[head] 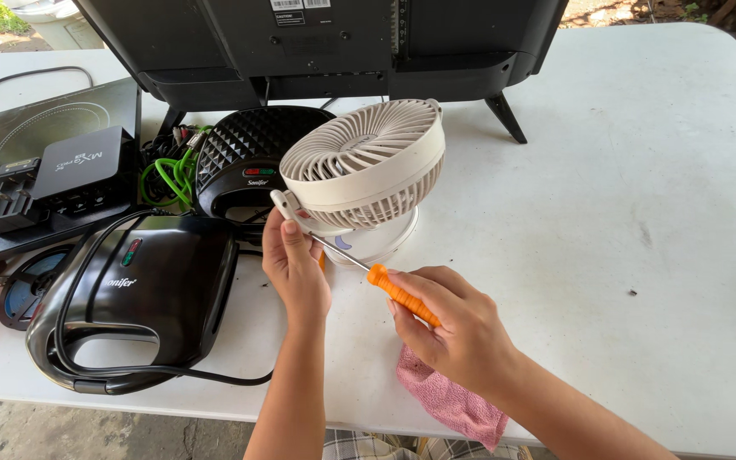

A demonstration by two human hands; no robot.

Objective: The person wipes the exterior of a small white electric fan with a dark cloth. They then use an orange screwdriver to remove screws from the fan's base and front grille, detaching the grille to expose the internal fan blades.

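A small cream desk fan stands tilted on its round base on the white table. My left hand grips the fan's side bracket at its lower left. My right hand holds a screwdriver with an orange handle; its metal shaft points up and left to the bracket by my left thumb. A pink cloth lies under my right wrist at the table's near edge.
Two black sandwich makers sit left of the fan with a black cord looping around. A black flat screen stands behind. At far left are an induction hob, a small black box and green cables.
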